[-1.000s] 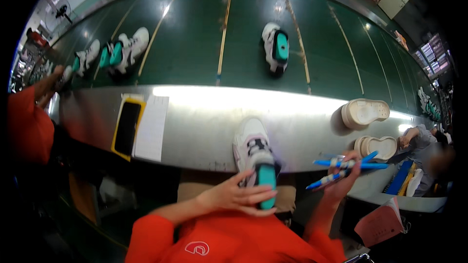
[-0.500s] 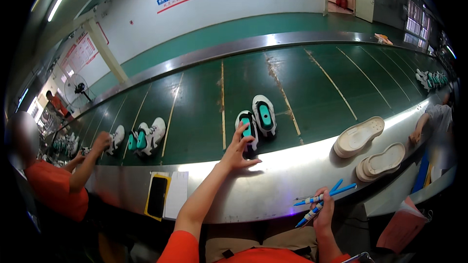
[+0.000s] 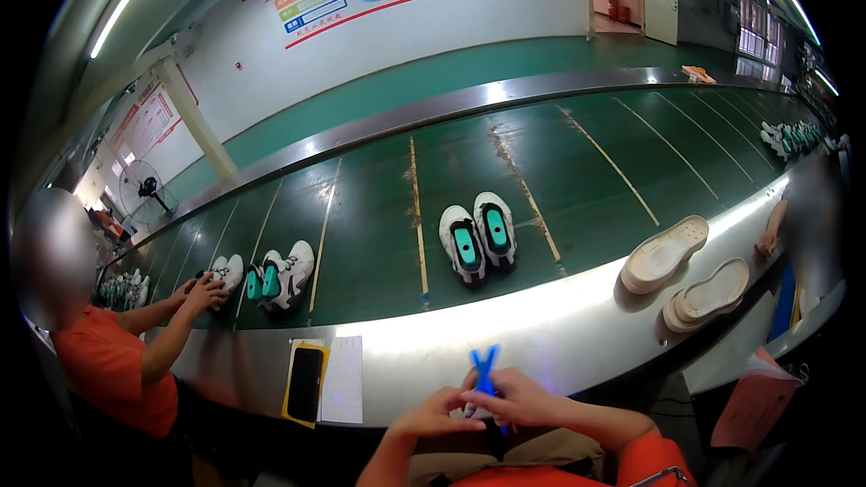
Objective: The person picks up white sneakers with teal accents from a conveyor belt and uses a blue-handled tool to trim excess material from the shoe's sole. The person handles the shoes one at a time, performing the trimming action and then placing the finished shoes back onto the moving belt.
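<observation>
Close to my body, my left hand point(image 3: 440, 413) and my right hand point(image 3: 519, 399) meet over my lap. Blue pens point(image 3: 485, 370) stick up, crossed and blurred, from my right hand's closed fingers. My left thumb and fingers pinch around the lower part of the pens, where fingers hide much of them. Beyond my hands, on the green conveyor belt point(image 3: 370, 243), a pair of white and black shoes stands side by side. The left shoe point(image 3: 463, 248) and right shoe point(image 3: 495, 227) each hold a teal insert. Neither hand touches them.
Two off-white soles point(image 3: 666, 254) lie on the metal ledge point(image 3: 559, 325) at right. A phone point(image 3: 307, 375) rests on paper at left. More shoes point(image 3: 287, 272) stand along the belt; a co-worker in orange point(image 3: 126, 370) handles one. A pink booklet point(image 3: 751, 401) is at lower right.
My left hand has left the shoe pair and come back to my right hand. The pens have swung from lying sideways to pointing up. The shoes now stand untouched.
</observation>
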Demonstrator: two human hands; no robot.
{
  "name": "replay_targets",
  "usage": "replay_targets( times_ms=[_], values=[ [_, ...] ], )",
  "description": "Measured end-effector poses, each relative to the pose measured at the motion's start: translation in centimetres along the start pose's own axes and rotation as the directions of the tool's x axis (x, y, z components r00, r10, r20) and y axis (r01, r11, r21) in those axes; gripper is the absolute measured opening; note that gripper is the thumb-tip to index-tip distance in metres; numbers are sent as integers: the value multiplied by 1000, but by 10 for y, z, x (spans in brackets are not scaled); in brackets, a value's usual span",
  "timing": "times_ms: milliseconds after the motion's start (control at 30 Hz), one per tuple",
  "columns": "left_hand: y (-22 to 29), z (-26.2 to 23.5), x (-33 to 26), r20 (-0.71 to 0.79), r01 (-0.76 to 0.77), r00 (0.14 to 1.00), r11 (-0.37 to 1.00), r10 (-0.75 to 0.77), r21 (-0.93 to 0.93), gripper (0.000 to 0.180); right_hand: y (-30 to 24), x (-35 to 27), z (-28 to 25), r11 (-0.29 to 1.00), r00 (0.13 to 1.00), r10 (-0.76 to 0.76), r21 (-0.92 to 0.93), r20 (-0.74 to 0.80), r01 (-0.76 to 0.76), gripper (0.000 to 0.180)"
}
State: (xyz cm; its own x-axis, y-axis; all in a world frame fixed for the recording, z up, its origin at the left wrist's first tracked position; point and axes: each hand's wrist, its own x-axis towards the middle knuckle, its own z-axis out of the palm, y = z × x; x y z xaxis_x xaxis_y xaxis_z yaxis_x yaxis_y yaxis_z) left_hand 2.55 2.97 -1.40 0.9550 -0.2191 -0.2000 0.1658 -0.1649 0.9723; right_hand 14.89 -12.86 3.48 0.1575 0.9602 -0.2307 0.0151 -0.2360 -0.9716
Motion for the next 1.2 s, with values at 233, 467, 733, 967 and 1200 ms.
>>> replay_targets(
  times_ms=[233,467,733,967,1200],
  values=[
    [-59,10,-46,-333,-161,943,850,-18,-502,19,-15,76,32,810,979,-66,-562,192,165,44],
    [-110,-8,-50,-728,-426,679,757,-94,-495,16,-15,236,-89,120,651,-554,-824,-518,-554,67],
    [-111,-31,-20,-776,-559,630,667,-44,-492,10,46,309,-119,159,495,-472,-623,-729,-766,24],
    [-101,-32,0,-764,-544,643,673,-47,-500,10,60,273,-193,143,425,-420,-521,-802,-842,24],
    [-104,-9,29,-753,-467,653,738,-83,-486,33,60,200,-324,62,360,-291,-393,-887,-917,31]
  ],
)
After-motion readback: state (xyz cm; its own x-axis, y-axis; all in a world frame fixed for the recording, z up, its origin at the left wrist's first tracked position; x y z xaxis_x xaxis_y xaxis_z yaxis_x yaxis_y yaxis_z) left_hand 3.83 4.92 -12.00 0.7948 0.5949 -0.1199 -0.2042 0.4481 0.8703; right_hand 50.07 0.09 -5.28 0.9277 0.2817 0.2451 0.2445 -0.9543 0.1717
